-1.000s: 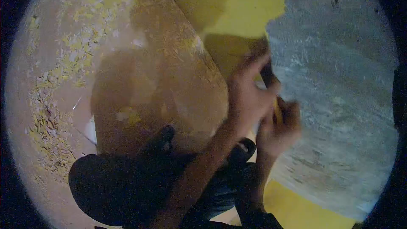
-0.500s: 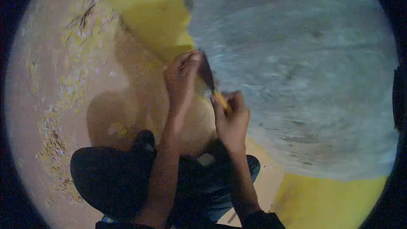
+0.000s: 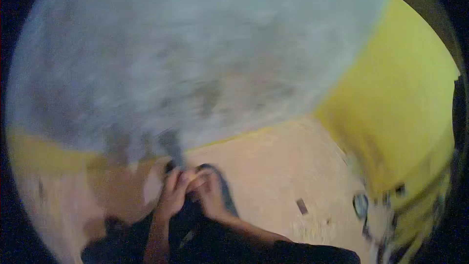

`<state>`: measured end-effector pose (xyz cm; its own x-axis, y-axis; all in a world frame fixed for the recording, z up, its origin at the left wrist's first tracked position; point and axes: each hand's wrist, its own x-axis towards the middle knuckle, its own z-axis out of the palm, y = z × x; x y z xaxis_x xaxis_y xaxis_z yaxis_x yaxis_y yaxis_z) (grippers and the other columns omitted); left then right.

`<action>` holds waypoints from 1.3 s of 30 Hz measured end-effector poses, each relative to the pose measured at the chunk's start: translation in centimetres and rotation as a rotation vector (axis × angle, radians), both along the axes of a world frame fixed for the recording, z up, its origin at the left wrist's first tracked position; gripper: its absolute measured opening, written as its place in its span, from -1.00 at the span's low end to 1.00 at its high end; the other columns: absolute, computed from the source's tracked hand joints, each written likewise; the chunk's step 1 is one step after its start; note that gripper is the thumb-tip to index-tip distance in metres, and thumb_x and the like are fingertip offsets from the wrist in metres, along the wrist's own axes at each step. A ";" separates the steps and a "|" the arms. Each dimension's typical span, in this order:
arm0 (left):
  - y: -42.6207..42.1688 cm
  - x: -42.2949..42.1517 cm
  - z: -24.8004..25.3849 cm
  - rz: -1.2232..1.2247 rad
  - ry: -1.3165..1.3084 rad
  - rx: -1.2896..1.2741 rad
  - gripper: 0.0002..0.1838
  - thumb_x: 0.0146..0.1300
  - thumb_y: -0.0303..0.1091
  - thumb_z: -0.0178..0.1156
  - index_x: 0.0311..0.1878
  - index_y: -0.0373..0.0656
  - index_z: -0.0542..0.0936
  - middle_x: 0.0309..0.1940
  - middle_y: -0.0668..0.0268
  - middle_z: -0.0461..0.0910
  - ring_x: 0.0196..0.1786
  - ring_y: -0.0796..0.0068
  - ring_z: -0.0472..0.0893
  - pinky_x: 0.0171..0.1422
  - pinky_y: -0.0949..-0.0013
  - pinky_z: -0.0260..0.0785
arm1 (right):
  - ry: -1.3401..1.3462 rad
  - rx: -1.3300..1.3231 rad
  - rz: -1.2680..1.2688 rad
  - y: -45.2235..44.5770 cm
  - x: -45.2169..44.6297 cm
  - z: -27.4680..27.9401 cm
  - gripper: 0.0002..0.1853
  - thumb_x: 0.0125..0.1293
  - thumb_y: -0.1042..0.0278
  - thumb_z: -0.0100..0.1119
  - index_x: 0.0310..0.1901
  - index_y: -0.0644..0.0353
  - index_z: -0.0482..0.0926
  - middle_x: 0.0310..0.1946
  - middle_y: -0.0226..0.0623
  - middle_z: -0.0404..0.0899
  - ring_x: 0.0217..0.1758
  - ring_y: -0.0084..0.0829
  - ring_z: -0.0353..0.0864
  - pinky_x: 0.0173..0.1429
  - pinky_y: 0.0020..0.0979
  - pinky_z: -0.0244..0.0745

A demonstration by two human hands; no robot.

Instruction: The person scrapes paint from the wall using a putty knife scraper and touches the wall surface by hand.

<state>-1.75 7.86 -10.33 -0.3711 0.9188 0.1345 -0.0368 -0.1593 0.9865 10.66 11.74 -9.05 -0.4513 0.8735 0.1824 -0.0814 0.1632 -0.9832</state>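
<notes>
My left hand point(image 3: 171, 198) and my right hand point(image 3: 211, 195) are together low in the view, over my dark-clothed lap. A putty knife point(image 3: 173, 150) points up and away from them, its blade blurred and greyish. My right hand is closed around its yellow handle, mostly covered by fingers. The left hand's curled fingers press against the knife near where blade and handle meet; motion smears the exact grip. Beyond the blade rises a large grey, scuffed surface point(image 3: 195, 58) with a yellow edge.
A big yellow curved surface point(image 3: 395, 98) stands at the right. On the pinkish floor point(image 3: 264, 166) lie a small dark rectangular piece point(image 3: 302, 207) and a round-ended object point(image 3: 360, 206) I cannot identify. My shadow falls on the floor at left.
The view has swung right, so the grey surface now fills the top. My hands have drawn closer together, nearer my lap. The left hand has shifted from the blade tip towards the handle.
</notes>
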 end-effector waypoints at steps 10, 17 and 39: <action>2.0 11.7 1.7 -0.434 -0.194 0.118 -0.59 0.34 -0.04 0.05 -0.08 -0.27 0.44 -0.29 0.18 0.53 -0.25 0.41 0.49 -0.21 0.30 0.38 | -0.160 0.414 -0.412 0.9 16.2 4.2 -0.20 0.18 -0.10 0.28 0.25 0.25 0.13 0.20 -0.16 0.21 0.28 -0.25 0.23 0.24 -0.31 0.26; -0.4 13.7 -1.5 -0.780 -0.265 -0.063 -0.46 0.24 0.09 0.17 0.00 -0.20 0.41 -0.36 0.25 0.49 -0.39 0.52 0.42 -0.33 0.39 0.33 | 0.280 0.093 -0.063 0.6 15.3 2.3 0.22 -0.13 -0.27 0.46 0.40 0.16 -0.11 0.29 -0.17 0.11 0.40 -0.27 0.07 0.46 -0.22 -0.05; -3.3 16.7 1.4 -0.688 -0.240 0.018 -0.58 0.39 0.01 0.01 -0.21 -0.25 0.45 -0.52 0.33 0.40 -0.55 0.47 0.42 -0.51 0.43 0.29 | 1.040 -0.209 -0.001 -4.4 20.0 1.4 -0.28 0.38 -0.24 -0.19 0.31 0.24 0.16 0.24 -0.20 0.27 0.31 -0.34 0.22 0.39 -0.21 0.08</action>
<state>14.96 4.58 -8.98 0.2688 0.9531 0.1391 -0.3492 -0.0382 0.9363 30.69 7.36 -7.60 -0.1589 0.9326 0.3242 -0.8987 -0.0007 -0.4385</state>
